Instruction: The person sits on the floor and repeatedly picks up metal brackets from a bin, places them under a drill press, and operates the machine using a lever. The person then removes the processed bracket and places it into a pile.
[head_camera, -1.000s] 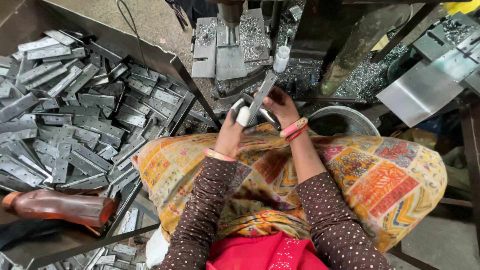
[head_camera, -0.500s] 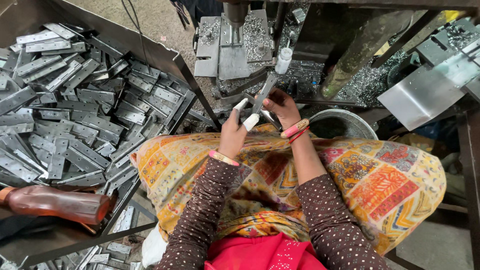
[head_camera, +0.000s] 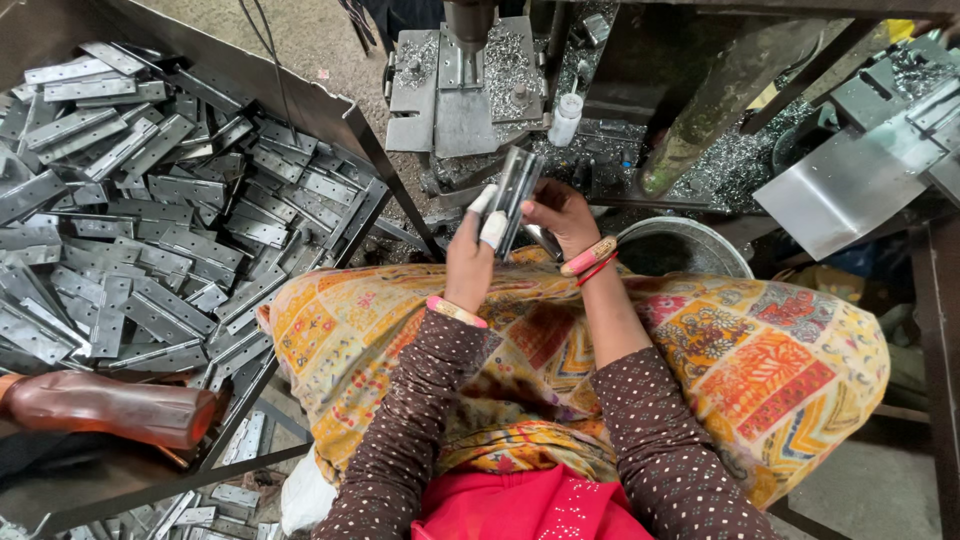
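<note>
Head view, looking straight down, and both hands are up in front of the lap, working one piece together. The left hand (head_camera: 470, 255) is clenched around the lower part of a small stack of metal hinge plates (head_camera: 515, 190), its taped fingertips (head_camera: 493, 230) pressed against the left face of the stack. The right hand (head_camera: 560, 215) grips the same stack from the other side, fingers curled on its edge, with pink and orange bangles (head_camera: 590, 257) at the wrist. The stack stands nearly upright, tilted a little to the right, held in the air above the knees and just below the drill press base (head_camera: 465, 85) at the top of the picture.

A patterned yellow and orange cloth (head_camera: 720, 360) covers the lap, with brown dotted sleeves (head_camera: 410, 420) running up to the wrists. Off to the left, a big metal tray (head_camera: 330, 110) is heaped with grey hinge plates (head_camera: 150, 220), well apart from the hands. A reddish-brown wooden handle (head_camera: 100, 408) lies at the tray's near corner. To the right of the hands sits a round metal pan (head_camera: 685, 245), just beside the right wrist, and a bent steel sheet (head_camera: 850, 190) leans further right. Metal shavings (head_camera: 730, 160) litter the floor behind, and a small white bottle (head_camera: 566, 118) stands beside the press
</note>
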